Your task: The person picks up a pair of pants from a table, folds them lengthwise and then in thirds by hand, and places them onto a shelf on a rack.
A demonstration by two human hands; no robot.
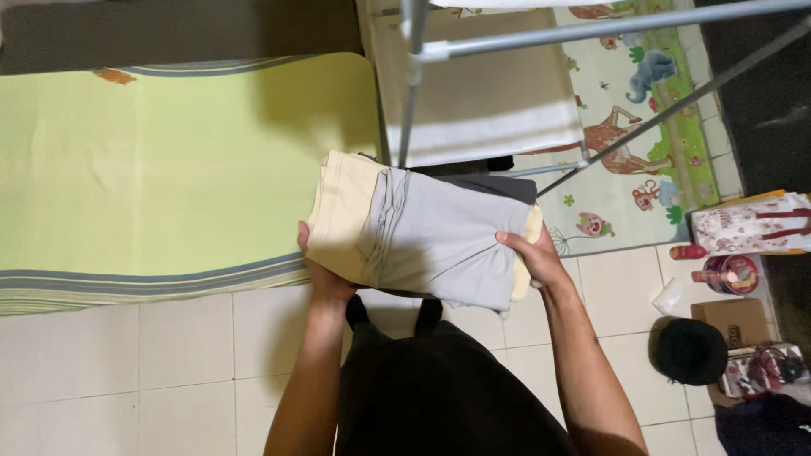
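Hands grip a folded stack (422, 232) mid-frame: left hand (325, 274) under its cream end, right hand (532, 257) clamping the grey end. Long axis runs across between them, beside the green mat (169, 169).

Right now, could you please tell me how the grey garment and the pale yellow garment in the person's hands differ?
The grey garment lies on top of the stack, while the pale yellow garment lies beneath it, showing mostly at the left end. The grey garment shows a gathered, wrinkled band; the pale yellow garment looks smooth with straight seams. Both are folded and held together between the left hand and the right hand.
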